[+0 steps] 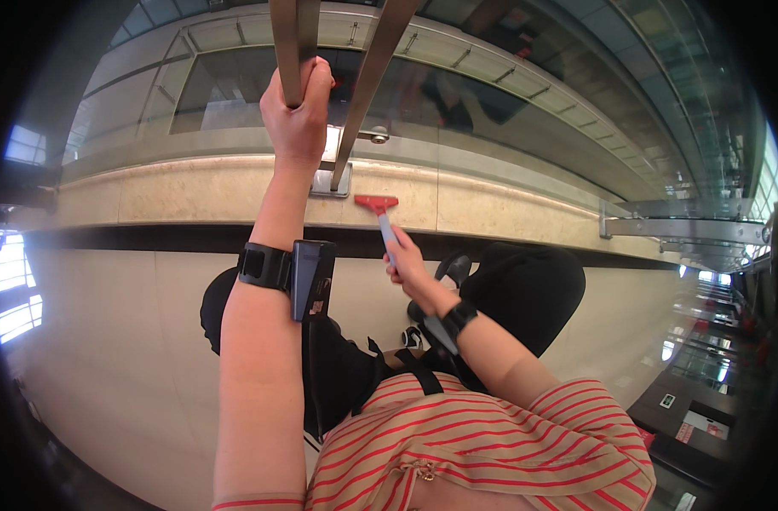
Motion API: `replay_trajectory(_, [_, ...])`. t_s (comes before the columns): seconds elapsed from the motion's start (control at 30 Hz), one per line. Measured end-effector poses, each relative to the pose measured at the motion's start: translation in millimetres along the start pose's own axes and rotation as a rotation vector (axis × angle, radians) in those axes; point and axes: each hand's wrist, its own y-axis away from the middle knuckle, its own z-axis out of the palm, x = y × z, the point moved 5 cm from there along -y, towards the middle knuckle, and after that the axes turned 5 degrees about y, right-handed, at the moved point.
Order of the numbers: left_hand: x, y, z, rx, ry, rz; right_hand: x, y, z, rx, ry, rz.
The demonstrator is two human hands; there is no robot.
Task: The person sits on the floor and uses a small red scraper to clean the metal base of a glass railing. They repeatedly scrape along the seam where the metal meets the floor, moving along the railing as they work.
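Raised in front of me, my left hand [295, 123] is closed around a brown metal railing post [287, 51]. A second flat bar [367, 85] of the post slants down to a metal base plate [338, 185] on the beige stone ledge [516, 213]. Lower and to the right, my right hand [408, 262] grips the grey-blue handle of a scraper [377, 203]. The scraper's wide red head points away from me, over the ledge just right of the base plate. I cannot tell whether its edge touches the stone.
Glass panels [482, 140] rise beyond the ledge, with a round metal fitting [378, 134] near the post. A dark strip [355, 239] runs along the ledge's near side. Pale floor tiles [133, 332] lie below. At the right, a metal rail [687, 228] meets the ledge.
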Motion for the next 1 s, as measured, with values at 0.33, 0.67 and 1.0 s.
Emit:
replay_trajectory(0.33, [1.1,-0.3,0.5,0.009,-0.032,-0.001,-15.3,-19.5,7.9,-0.005,-0.051,-0.088])
replay_trajectory(0.67, [5.5,0.7,2.6,0.021,-0.014,0.004,-43.2,-41.5,9.4,-0.055,-0.086,-0.093])
replay_trajectory(1.0, [7.8,0.7,2.6,0.033,-0.045,0.072,-30.5,-30.0,6.9,-0.02,-0.103,-0.083])
